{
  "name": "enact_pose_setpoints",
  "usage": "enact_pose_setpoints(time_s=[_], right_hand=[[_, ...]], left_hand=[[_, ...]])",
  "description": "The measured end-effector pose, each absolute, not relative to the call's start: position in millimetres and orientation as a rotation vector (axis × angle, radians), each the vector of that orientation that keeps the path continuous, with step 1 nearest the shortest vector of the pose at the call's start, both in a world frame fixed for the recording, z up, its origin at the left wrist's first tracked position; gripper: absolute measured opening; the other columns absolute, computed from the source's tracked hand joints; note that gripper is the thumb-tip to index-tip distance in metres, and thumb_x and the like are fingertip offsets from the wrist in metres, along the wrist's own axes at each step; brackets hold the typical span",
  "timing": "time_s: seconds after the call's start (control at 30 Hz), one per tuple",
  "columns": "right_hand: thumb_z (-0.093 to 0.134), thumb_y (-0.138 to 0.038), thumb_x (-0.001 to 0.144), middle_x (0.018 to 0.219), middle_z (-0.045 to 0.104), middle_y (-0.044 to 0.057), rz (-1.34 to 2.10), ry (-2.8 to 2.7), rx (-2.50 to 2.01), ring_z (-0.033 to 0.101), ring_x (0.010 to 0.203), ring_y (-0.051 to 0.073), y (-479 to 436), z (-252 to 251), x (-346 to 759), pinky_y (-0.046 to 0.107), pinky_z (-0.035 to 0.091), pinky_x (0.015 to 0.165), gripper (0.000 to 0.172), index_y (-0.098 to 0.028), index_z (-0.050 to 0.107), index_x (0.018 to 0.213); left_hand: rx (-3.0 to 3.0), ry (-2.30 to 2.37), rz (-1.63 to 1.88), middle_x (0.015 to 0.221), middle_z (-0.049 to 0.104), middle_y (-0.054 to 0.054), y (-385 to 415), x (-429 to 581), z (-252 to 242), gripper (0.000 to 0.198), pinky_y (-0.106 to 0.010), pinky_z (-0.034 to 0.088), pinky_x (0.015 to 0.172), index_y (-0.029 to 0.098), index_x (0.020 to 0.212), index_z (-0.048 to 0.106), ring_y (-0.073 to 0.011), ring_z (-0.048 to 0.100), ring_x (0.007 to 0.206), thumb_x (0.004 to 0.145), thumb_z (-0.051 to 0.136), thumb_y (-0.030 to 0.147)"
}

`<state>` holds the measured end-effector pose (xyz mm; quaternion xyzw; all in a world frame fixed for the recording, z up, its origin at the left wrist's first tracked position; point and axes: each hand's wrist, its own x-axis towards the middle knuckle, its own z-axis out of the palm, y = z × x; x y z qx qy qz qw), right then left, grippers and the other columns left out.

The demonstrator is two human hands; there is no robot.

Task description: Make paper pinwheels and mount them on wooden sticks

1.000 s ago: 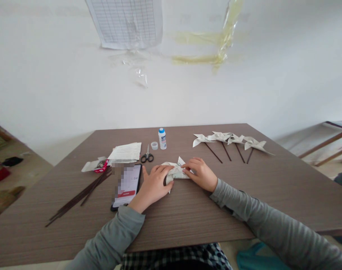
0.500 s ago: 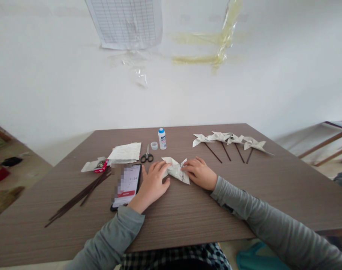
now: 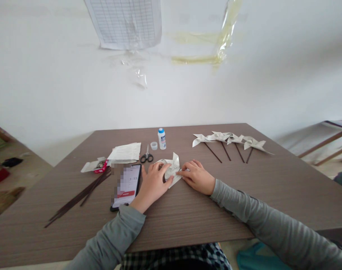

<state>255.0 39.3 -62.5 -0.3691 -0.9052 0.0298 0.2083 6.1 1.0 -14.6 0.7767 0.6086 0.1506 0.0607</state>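
Observation:
A folded white paper pinwheel (image 3: 174, 165) lies on the brown table between my two hands, one blade pointing up and away from me. My left hand (image 3: 154, 183) is on its left side, thumb and fingers on the paper with the paper between them. From the right, my right hand (image 3: 198, 177) presses its fingertips on the pinwheel's right part, the fingers close together. No stick shows at this pinwheel. A phone (image 3: 127, 186) lies just left of my left hand.
Scissors (image 3: 146, 154), a small clear cap (image 3: 154, 145) and a glue bottle (image 3: 161, 138) stand or lie behind my hands. Stacked paper (image 3: 125, 152), a red box (image 3: 101, 166) and dark sticks (image 3: 80, 195) are at left; several finished pinwheels (image 3: 254, 143) are at back right.
The paper pinwheel has turned between my hands, so a blade now points away from me. My right hand has shifted slightly left and nearer to me; the left thumb now rests on the paper.

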Motion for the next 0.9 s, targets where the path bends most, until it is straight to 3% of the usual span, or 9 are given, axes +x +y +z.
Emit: enact_pose_setpoints(time_s=[0.23,0.9], right_hand=[[0.063,-0.021,0.116,0.131,0.085,0.007,0.188,-2.540,-0.940,0.075,0.127,0.029,39.5,-59.7,255.3,0.064,0.044,0.134,0.034,-0.034,0.087,0.136],[0.063,-0.020,0.117,0.131,0.086,0.008,0.209,-2.525,-0.931,0.076,0.125,0.028,43.6,-64.4,256.3,0.062,0.045,0.132,0.030,-0.030,0.087,0.132]], left_hand=[[2.355,1.890,0.367,0.156,0.076,-0.011,1.4,8.3,-13.7,0.048,-0.083,0.028,0.142,0.040,0.154,0.080,-0.0428,0.062,0.156,0.108,0.070,0.028],[2.460,1.921,0.230,0.160,0.074,-0.012,3.3,9.9,-17.0,0.046,-0.087,0.022,0.140,0.044,0.155,0.081,-0.0427,0.062,0.154,0.112,0.068,0.033]])
